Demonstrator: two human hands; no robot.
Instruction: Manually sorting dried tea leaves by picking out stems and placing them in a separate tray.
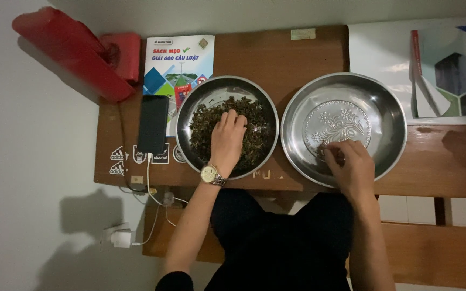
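Left of the near-empty steel basin (343, 126), the left hand (226, 141) sinks clawed fingers into a bowl (227, 126) of dark dried bits (254, 137), while the right hand (349, 164) apparently pinches a few inside the basin.

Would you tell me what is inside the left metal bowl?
The left metal bowl holds a heap of dark dried bits. The left hand rests on the heap, hiding whatever lies beneath it.
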